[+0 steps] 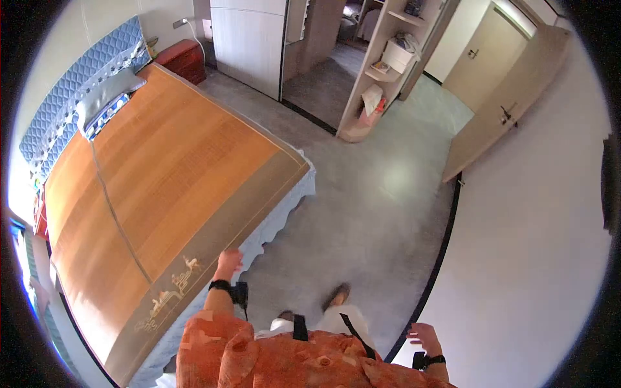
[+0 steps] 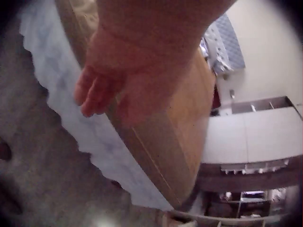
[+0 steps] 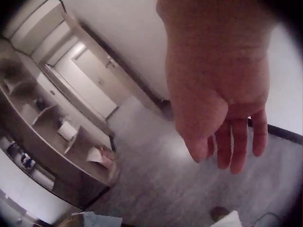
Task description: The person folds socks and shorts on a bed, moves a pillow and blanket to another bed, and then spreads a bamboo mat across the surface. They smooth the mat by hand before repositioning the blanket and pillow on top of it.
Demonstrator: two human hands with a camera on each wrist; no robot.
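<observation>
The left hand (image 1: 229,264) is beside the foot edge of the bed (image 1: 168,155), holding nothing; in the left wrist view that hand (image 2: 128,80) hangs with loosely bent fingers in front of the bed's mat and pale blue skirt (image 2: 71,109). On the other side of the body, near the white wall (image 1: 517,258), the right hand (image 1: 424,337) is empty. The right wrist view shows this hand (image 3: 222,104) pointing down with relaxed, slightly spread fingers over the grey floor (image 3: 156,189). Whether the left hand touches the bed cannot be told.
Ahead, grey floor (image 1: 362,194) runs between the bed and the wall to an open wooden door (image 1: 511,103). Open shelves (image 1: 359,116) with several items stand beside a wardrobe (image 1: 249,45). A red nightstand (image 1: 183,59) and a pillow (image 1: 107,97) are at the bed's head.
</observation>
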